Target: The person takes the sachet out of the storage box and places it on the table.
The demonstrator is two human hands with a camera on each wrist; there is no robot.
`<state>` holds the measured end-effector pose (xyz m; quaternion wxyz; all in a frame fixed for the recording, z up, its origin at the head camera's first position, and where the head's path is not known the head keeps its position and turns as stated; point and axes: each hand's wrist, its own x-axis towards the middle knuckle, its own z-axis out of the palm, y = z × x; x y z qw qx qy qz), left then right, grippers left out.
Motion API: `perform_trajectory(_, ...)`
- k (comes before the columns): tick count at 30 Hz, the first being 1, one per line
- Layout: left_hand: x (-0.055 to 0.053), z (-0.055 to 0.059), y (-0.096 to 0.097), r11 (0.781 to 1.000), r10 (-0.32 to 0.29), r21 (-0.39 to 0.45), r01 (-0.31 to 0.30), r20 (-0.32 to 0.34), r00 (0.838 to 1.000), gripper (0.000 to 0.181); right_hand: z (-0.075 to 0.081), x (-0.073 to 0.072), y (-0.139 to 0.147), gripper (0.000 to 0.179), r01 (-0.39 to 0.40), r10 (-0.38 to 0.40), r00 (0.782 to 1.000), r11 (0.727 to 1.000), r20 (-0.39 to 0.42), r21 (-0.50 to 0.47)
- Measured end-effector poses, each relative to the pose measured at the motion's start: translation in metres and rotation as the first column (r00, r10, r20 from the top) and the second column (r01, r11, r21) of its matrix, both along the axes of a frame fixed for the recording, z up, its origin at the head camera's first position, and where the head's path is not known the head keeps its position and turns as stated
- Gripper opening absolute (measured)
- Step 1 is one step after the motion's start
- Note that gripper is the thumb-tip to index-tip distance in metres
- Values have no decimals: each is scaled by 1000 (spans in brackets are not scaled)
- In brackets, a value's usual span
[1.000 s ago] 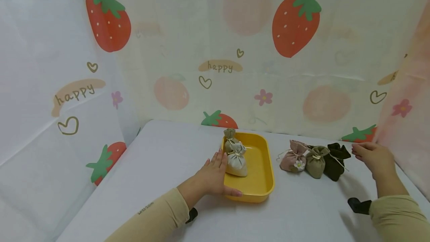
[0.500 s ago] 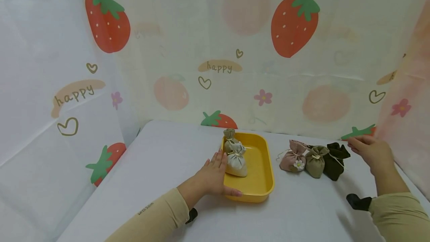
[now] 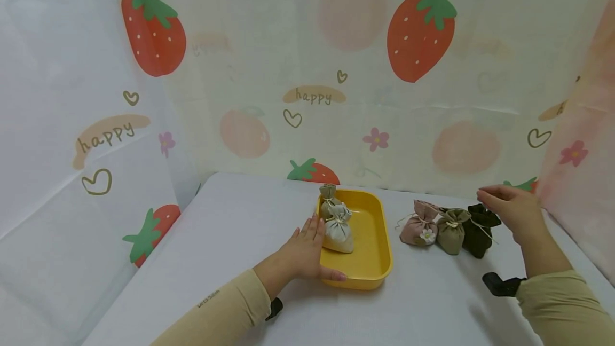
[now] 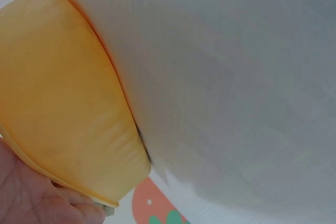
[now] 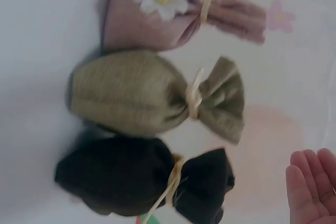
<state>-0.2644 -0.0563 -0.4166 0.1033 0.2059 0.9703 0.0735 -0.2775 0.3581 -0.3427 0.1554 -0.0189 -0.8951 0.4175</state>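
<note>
My left hand (image 3: 305,250) rests along the left rim of a yellow tray (image 3: 384,250), fingers extended and thumb on the near rim. The left wrist view shows the palm against the edge of the tray (image 4: 68,87). Inside, at the left wall, stand a white drawstring pouch (image 3: 339,235) and a khaki one (image 3: 328,199) behind it. To the right, a pink pouch (image 3: 417,227) with a white flower, an olive pouch (image 3: 451,235) and a black pouch (image 3: 476,236) stand in a row. My right hand (image 3: 516,210) hovers just above and right of the black pouch, fingers extended, holding nothing.
A white cloth (image 3: 230,228) covers the table. Printed curtains with strawberries (image 3: 423,36) enclose the back and sides. A dark strap piece (image 3: 502,284) sticks out at the right wrist. Bare cloth lies between the tray and the pouch row.
My right hand has moved left, from beside the black pouch to over its top. My left hand, the tray and all the pouches have stayed put.
</note>
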Motion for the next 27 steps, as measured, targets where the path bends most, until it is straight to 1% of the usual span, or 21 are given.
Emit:
perform_trajectory(4, 0, 0, 0, 1000, -1, 1, 1, 0, 1000, 134, 2, -3, -13, 40, -33, 33, 999, 999, 12, 21)
perform_trajectory(8, 0, -1, 0, 1000, -1, -2, 1, -3, 1000, 134, 7, -7, -27, 52, -81, 80, 997, 997, 21, 12)
perform_trajectory(10, 0, 0, 0, 1000, -1, -2, 1, -2, 1000, 134, 9, -10, -34, 52, -107, 107, 994, 994, 15, 6)
perform_trajectory(15, 0, 0, 0, 1000, 1, 0, -1, -2, 1000, 134, 12, -14, -51, 46, -144, 144, 990, 988, -5, 58)
perform_trajectory(17, 0, -1, 0, 1000, 2, 3, -2, -1, 1000, 134, 13, -16, -58, 44, -160, 160, 987, 985, 2, 71)
perform_trajectory(23, 0, -1, 0, 1000, 4, 5, -4, -1, 1000, 133, 12, -20, -82, 39, -224, 222, 974, 973, 45, 55)
perform_trajectory(27, -1, -2, 0, 1000, 2, 5, -2, -9, 1000, 133, 11, -23, -98, 37, -260, 258, 962, 966, 89, 10)
